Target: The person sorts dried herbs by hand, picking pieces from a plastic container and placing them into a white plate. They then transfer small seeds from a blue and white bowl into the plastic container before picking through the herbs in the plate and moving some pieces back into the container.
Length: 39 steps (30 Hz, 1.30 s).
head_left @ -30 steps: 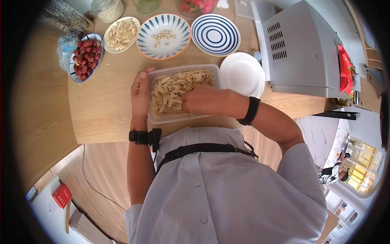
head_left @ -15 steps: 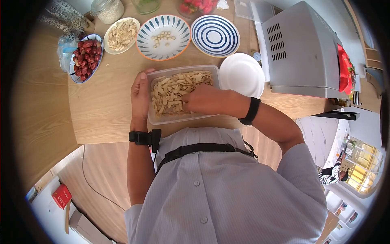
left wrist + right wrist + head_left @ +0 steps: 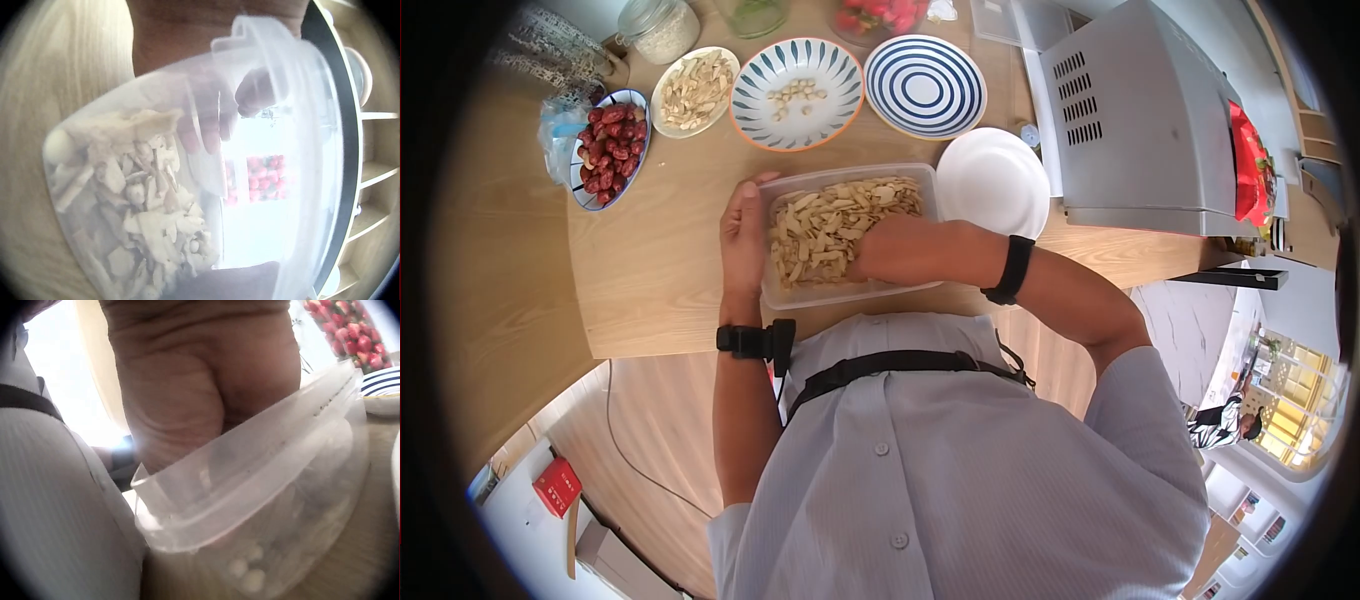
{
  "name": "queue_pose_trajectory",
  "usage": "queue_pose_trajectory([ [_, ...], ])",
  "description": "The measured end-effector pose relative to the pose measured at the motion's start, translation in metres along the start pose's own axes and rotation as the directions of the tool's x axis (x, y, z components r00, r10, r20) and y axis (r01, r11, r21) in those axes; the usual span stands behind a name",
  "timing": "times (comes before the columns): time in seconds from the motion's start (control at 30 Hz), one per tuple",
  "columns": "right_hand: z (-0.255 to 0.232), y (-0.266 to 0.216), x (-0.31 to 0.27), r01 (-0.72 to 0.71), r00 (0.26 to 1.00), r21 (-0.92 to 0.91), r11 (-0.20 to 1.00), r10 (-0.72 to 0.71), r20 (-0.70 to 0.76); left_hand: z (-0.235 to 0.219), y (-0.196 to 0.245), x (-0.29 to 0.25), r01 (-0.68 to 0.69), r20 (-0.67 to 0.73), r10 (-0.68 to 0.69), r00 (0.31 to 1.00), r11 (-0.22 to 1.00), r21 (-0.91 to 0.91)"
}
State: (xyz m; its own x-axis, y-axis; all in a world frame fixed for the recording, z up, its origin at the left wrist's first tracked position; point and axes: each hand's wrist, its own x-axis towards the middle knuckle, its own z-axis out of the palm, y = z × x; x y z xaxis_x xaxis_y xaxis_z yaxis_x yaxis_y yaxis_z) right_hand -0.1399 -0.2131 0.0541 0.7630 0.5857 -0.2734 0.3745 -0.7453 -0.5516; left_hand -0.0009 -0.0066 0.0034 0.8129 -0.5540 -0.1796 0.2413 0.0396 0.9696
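A person in a pale striped shirt works over a clear plastic container (image 3: 830,294) of pale dried slices (image 3: 815,235) on a wooden tabletop (image 3: 650,270), right hand (image 3: 900,250) dipped inside the walls and left hand (image 3: 743,235) set against the outside of the left end. The container's long axis runs across the front of the body, its right end angled slightly farther away. The contents lie directly beneath the right hand, the nearer of the two, and any coming move would seem to turn on that: right hand within, left hand outside. The right hand's fingers are buried among the slices, so whether they grasp or lie loose cannot be told; the left touches the end wall near the rim, its grip, if any, also unclear. In the right wrist view, round pale pieces (image 3: 253,580) show through the container wall, low down. A white dish (image 3: 993,185) stands just beside the right end, with a leaf-patterned dish (image 3: 815,125) beyond the far side
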Motion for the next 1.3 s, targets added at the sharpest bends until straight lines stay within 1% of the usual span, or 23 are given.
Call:
queue_pose_trajectory([
  [0.1,0.014,0.014,-0.003,0.01,0.995,0.144,0.99,0.003,-0.095,-0.001,-0.001,0.0,-0.004,0.003,0.004,1.0,1.0,0.008],
  [0.2,0.013,0.012,-0.006,-0.014,0.987,0.206,0.978,0.046,-0.153,0.0,-0.001,0.0,-0.01,0.001,0.01,1.0,1.0,0.005],
  [0.3,0.003,-0.004,-0.001,-0.142,0.988,0.069,0.987,0.146,-0.049,0.002,-0.002,0.001,-0.021,-0.006,0.021,1.0,1.0,-0.001],
  [0.4,0.007,-0.01,0.001,-0.138,0.983,-0.048,0.989,0.131,-0.13,0.001,-0.003,0.001,-0.014,-0.012,0.014,1.0,1.0,-0.014],
  [0.5,0.011,-0.007,0.001,-0.102,0.985,0.01,0.995,0.102,-0.138,0.0,-0.002,0.0,-0.016,-0.005,0.016,1.0,1.0,0.001],
  [0.6,0.018,0.007,-0.002,-0.002,0.982,0.157,0.988,0.032,-0.188,-0.002,-0.002,0.0,-0.01,0.01,0.01,1.0,1.0,0.013],
  [0.7,0.007,0.006,-0.005,-0.064,0.995,0.191,0.98,0.077,-0.064,-0.002,-0.004,0.001,-0.003,0.009,0.003,1.0,1.0,-0.007],
  [0.8,0.01,0.008,-0.004,-0.058,0.995,0.216,0.975,0.075,-0.072,-0.002,-0.005,0.002,-0.007,0.009,0.007,1.0,1.0,-0.011],
  [1.0,0.006,-0.004,-0.005,-0.096,0.991,0.11,0.989,0.106,-0.088,0.003,0.001,0.0,-0.011,-0.019,0.01,1.0,1.0,-0.021],
  [1.1,0.0,-0.004,-0.006,-0.119,0.991,0.073,0.99,0.123,-0.052,0.004,0.001,0.0,-0.007,-0.017,0.007,1.0,0.999,-0.033],
  [1.2,0.002,0.004,-0.009,-0.042,0.995,0.235,0.971,0.063,-0.083,0.004,0.001,-0.001,-0.008,-0.022,0.007,1.0,0.999,-0.047],
  [1.3,-0.013,0.003,-0.012,-0.037,0.99,0.467,0.884,0.094,-0.1,0.005,0.004,-0.002,-0.003,-0.02,0.002,1.0,0.999,-0.054],
])
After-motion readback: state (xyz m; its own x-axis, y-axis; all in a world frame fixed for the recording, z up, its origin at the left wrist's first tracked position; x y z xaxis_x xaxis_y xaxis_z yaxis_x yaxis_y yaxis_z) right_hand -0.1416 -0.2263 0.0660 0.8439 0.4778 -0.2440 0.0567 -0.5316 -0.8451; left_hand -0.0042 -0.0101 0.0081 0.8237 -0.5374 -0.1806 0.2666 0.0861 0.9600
